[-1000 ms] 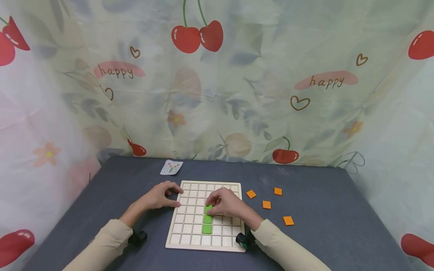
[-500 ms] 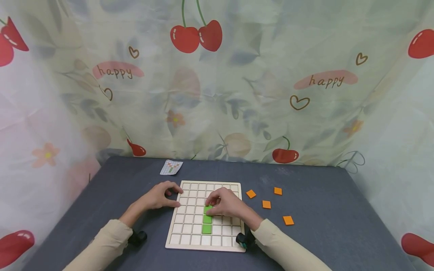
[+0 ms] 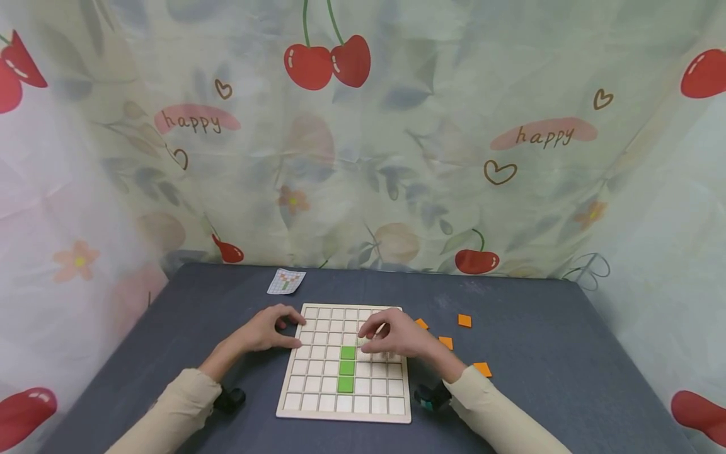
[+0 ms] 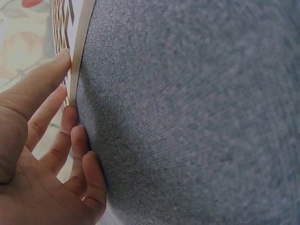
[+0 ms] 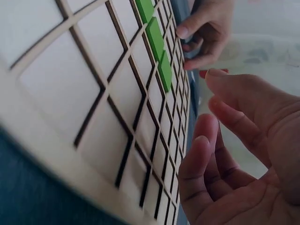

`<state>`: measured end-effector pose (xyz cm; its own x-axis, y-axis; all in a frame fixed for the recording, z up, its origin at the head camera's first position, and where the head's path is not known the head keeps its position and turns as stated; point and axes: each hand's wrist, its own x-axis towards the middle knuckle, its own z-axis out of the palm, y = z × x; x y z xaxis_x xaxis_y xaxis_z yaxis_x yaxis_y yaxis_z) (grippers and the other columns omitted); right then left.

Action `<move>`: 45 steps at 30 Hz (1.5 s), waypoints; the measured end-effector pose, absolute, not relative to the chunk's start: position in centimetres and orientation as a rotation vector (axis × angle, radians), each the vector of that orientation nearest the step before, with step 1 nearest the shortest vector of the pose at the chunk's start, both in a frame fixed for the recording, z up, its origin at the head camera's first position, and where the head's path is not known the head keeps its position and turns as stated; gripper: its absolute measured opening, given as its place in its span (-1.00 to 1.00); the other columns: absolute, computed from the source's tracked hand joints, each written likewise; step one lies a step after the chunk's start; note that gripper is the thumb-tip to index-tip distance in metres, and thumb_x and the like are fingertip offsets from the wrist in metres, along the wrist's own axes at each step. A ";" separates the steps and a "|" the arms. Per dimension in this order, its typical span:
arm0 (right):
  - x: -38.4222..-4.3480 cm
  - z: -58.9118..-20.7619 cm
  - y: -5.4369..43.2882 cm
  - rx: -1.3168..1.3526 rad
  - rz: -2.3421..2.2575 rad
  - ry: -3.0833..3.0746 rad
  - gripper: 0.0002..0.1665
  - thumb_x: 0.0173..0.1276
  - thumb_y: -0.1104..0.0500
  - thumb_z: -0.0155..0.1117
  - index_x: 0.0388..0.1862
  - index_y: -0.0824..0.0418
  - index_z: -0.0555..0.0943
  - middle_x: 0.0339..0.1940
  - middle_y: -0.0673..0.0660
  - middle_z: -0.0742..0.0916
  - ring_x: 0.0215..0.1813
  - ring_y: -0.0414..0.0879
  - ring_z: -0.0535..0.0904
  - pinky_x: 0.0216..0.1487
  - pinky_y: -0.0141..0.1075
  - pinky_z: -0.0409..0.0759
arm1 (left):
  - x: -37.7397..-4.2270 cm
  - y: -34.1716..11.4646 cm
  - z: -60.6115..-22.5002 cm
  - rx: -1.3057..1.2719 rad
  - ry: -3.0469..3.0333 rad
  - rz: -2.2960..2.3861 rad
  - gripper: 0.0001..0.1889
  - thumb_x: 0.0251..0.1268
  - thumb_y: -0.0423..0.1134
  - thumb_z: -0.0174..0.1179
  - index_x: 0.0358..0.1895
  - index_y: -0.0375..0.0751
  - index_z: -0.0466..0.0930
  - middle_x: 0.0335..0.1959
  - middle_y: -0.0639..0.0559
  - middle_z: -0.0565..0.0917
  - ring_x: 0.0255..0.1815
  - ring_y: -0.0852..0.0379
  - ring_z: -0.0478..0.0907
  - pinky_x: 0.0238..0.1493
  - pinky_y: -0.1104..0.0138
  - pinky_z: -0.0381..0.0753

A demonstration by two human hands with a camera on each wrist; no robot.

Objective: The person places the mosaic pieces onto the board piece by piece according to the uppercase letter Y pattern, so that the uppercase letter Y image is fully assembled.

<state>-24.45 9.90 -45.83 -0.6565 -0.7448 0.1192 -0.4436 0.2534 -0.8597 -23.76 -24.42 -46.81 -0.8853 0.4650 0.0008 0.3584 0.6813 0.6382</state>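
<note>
A pale wooden grid board (image 3: 317, 401) lies on the table, with a column of three green square tiles (image 3: 346, 367) set in its cells. At the board's left edge my left hand (image 3: 266, 329) rests its thumb and fingertips against the rim (image 4: 77, 65), not wrapped round it. My right hand (image 3: 397, 333) hovers over the right half of the board, just right of the top green tile (image 3: 348, 352). Its fingers are loosely bent, and the right wrist view shows nothing between thumb and fingers.
Several orange square tiles (image 3: 464, 321) lie right of the board, some partly behind the right hand and forearm. A small card (image 3: 286, 281) printed with a coloured grid pattern lies behind the board. A patterned curtain (image 3: 363, 157) closes off the table's back.
My right hand has let go of the top green tile and moved up and right, uncovering it in its cell. The left hand has stayed at the board's edge.
</note>
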 end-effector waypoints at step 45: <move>-22.3 -45.2 27.9 -0.853 -1.329 2.331 -0.67 0.38 0.23 0.44 0.04 0.38 0.68 -0.07 0.31 0.72 -0.23 0.00 0.67 -0.16 -0.23 0.64 | -23.6 -24.1 -46.5 0.673 2.725 0.981 -0.61 0.19 -0.18 0.52 0.05 -0.17 0.67 0.00 -0.07 0.58 -0.06 -0.09 0.52 0.02 -0.01 0.49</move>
<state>-22.28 27.90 -45.22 -0.7684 -0.6398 0.0134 -0.3373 0.3871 -0.8581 -23.58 -24.10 -46.55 -0.8842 0.4670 -0.0050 0.3566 0.6820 0.6385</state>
